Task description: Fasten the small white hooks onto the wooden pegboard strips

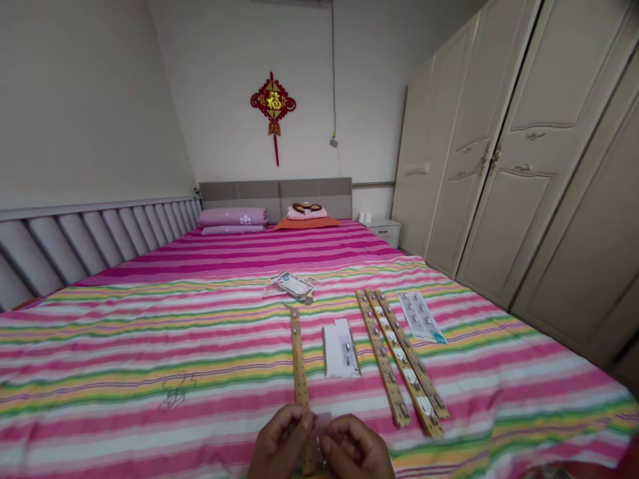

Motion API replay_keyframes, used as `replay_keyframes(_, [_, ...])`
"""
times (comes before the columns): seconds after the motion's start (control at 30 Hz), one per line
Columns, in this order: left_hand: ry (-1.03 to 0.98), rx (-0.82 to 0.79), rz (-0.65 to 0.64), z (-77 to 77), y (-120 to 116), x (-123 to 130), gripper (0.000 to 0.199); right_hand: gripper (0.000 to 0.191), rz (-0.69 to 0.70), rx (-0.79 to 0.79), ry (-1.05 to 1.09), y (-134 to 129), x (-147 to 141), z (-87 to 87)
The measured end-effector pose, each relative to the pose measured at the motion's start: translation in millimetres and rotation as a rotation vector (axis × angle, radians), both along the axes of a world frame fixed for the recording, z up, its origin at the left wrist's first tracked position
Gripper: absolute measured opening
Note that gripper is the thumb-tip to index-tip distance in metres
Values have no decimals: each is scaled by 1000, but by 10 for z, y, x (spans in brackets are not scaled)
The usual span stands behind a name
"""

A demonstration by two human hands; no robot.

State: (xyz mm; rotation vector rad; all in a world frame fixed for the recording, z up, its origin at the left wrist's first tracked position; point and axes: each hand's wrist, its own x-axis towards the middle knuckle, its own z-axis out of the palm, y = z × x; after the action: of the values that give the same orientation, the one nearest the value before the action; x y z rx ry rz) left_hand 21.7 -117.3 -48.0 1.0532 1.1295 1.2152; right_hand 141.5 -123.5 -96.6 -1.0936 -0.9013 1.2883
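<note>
At the bottom middle, my left hand [280,444] and my right hand [358,447] are close together, fingertips pinched on a small translucent plastic piece [322,420]. A tiny shiny bit shows by my right fingertips, too small to name. Under the hands runs a wooden strip [299,366] with rows of holes and small metal pieces at its far end. Just beyond my right hand lies a white card [335,352] carrying small metal pieces. Farther right, three wooden strips [383,359] lie side by side with metal pieces along them; the middle one also bears white pieces.
A printed card [422,318] with metal pieces lies right of the strips. Several flat packets [295,285] are piled farther up the striped bedsheet [124,352]. A thin dark tangle [177,391] is at left. Pillows [233,218] stand by the headboard; a wardrobe [524,219] is at right.
</note>
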Motion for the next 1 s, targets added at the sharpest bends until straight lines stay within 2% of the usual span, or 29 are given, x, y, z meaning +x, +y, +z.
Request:
replay_keyframes(0.27, [80, 84, 26, 49, -15, -3, 36, 46, 7, 68, -35, -2, -15, -33])
replay_keyframes(0.47, [12, -42, -86, 26, 2, -37, 35, 42, -10, 75, -46, -22, 33, 95])
replay_keyframes(0.63, [-113, -143, -13, 2, 27, -55, 41, 39, 33, 15, 44, -61, 69, 254])
replay_keyframes(0.83, [-14, -92, -47, 110, 18, -51, 33, 35, 68, 11, 61, -96, 85, 325])
replay_keyframes(1.0, [7, -61, -104, 68, 40, -105, 33, 36, 76, 1, 37, -98, 99, 307])
